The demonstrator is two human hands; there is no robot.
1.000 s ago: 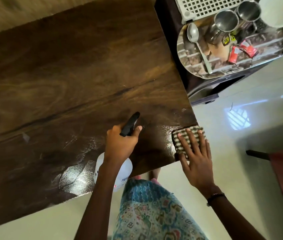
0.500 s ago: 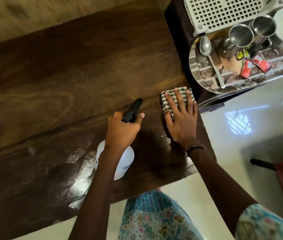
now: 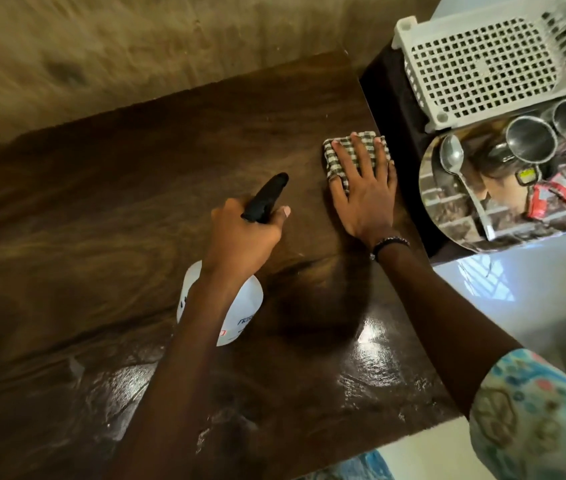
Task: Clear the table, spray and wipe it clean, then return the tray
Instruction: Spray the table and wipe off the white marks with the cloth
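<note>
Right hand (image 3: 364,199) flat on cloth (image 3: 338,157), left hand (image 3: 243,237) gripping spray bottle (image 3: 240,317) beside it

The dark wooden table (image 3: 108,188) glistens wet along its near edge; a folded checked cloth (image 3: 343,152) lies flat near its right edge.
</note>
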